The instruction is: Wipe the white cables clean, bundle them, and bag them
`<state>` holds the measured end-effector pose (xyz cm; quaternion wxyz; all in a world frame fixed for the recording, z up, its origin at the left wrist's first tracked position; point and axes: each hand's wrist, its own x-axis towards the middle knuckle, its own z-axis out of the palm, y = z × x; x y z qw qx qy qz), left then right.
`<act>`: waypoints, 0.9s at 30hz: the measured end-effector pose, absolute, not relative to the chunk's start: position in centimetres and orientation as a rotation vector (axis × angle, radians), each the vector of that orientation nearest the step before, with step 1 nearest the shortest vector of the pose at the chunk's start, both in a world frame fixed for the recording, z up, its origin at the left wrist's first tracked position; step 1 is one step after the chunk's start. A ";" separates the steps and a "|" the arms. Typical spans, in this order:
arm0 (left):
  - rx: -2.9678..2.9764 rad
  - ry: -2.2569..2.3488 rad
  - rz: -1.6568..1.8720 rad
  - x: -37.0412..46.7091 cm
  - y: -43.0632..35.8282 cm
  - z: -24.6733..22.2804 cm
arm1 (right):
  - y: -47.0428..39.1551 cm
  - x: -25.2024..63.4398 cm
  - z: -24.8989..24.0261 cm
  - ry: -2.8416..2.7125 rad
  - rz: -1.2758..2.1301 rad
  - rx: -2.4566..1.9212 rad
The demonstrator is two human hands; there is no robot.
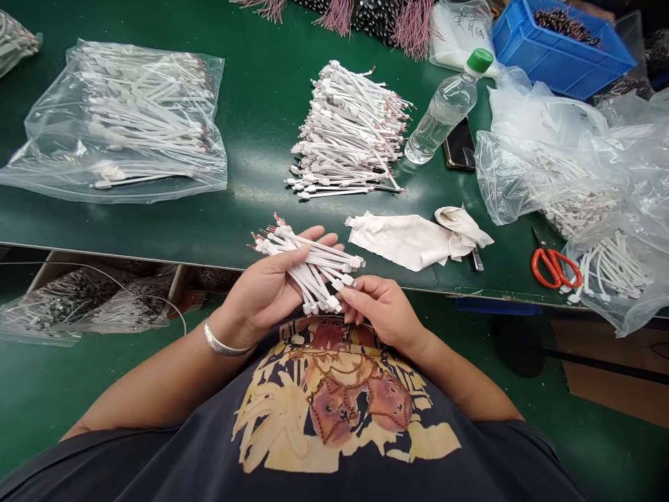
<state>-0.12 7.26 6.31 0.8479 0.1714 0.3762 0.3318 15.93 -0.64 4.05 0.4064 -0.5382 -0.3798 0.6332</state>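
A bundle of short white cables lies across the palm of my left hand, its thumb resting on top. Small plugs point toward my right side and body; red wire ends stick out at the far left. My right hand pinches one white plug at the bundle's lower right, between thumb and fingers. Both hands are at the table's front edge, close to my body. Beyond them on the table lies a large pile of similar white cables.
A clear plastic bag of white cables lies left on the green table. To the right are a water bottle, a phone, a white cloth, red-handled scissors, more bagged cables and a blue bin.
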 end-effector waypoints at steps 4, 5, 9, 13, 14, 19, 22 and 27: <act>0.377 0.801 0.705 -0.2 7.2 6.5 | -0.7 16.0 3.6 -0.859 1.662 -1.302; 0.379 0.803 0.706 -0.2 7.2 6.5 | -0.7 16.0 3.6 -0.853 1.668 -1.296; 0.384 0.805 0.711 -0.1 7.2 6.6 | -0.8 15.9 3.6 -0.842 1.672 -1.284; 0.390 0.788 0.721 -0.1 7.3 6.3 | -0.8 16.0 3.7 -0.884 1.635 -1.291; 0.392 0.785 0.720 -0.1 7.3 6.3 | -0.8 16.1 3.7 -0.897 1.629 -1.292; 0.396 0.785 0.708 -0.2 7.4 6.0 | -0.7 16.0 4.0 -0.943 1.606 -1.308; 0.384 0.779 0.713 -0.2 7.4 6.0 | -0.7 15.9 4.1 -0.958 1.595 -1.318; 0.383 0.777 0.721 -0.2 7.4 5.9 | -0.8 16.0 4.1 -0.976 1.633 -1.302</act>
